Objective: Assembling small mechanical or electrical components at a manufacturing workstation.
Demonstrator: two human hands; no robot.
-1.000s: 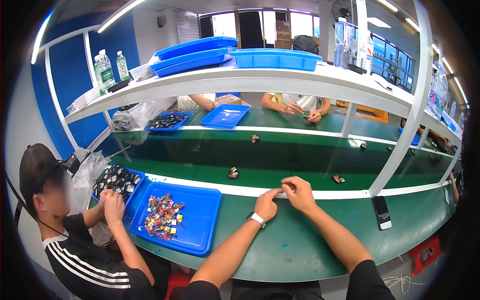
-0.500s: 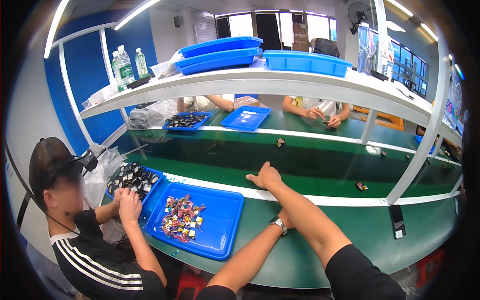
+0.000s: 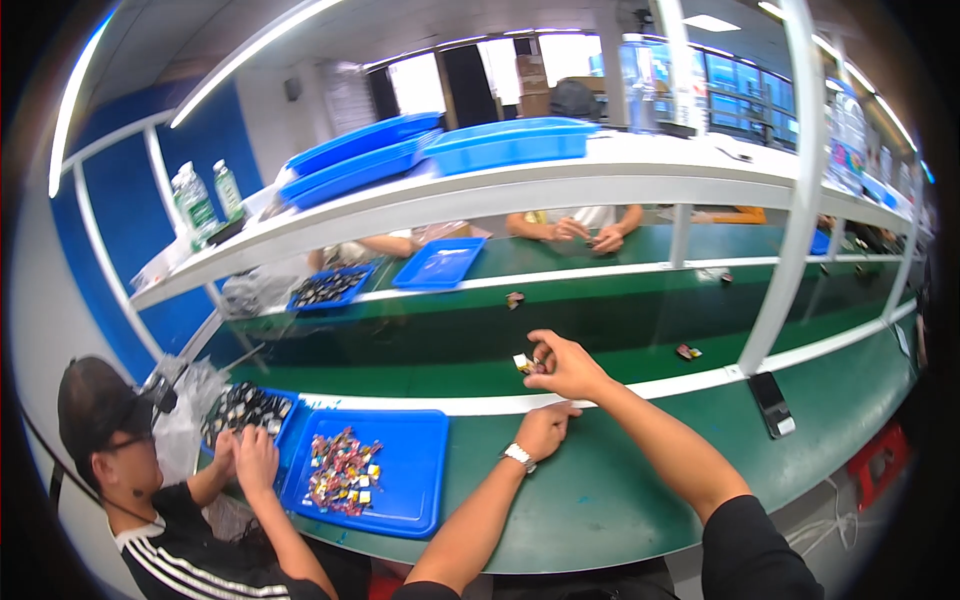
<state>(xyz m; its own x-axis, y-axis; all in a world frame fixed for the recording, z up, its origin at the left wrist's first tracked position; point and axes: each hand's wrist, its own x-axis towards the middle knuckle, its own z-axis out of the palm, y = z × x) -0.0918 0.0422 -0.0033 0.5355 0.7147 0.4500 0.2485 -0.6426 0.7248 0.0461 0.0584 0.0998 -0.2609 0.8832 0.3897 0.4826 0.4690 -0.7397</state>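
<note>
My right hand (image 3: 572, 370) is above the near edge of the green conveyor belt, its thumb and fingers pinched round a small wired part (image 3: 524, 364) with a yellow-and-white tag. Just below it, my left hand (image 3: 543, 432) rests on the green table by the white rail, a watch on its wrist. Its fingers are loosely curled, and nothing shows in them. To the left lies a blue tray (image 3: 412, 470) with a pile of similar tagged parts (image 3: 340, 475) in reddish wrapping or wire. Another tagged part (image 3: 688, 352) lies on the belt to the right.
A co-worker (image 3: 150, 480) at the left handles something small beside a blue tray of black parts (image 3: 245, 412). Across the belt, another person's hands (image 3: 590, 236) work. A shelf (image 3: 480, 195) with blue trays spans above; its post (image 3: 785, 220) stands right, near a phone (image 3: 770, 405).
My right hand has gone from reaching over the belt to pinching the small tagged part. The view has turned to the right, and my left hand now shows beside my right forearm.
</note>
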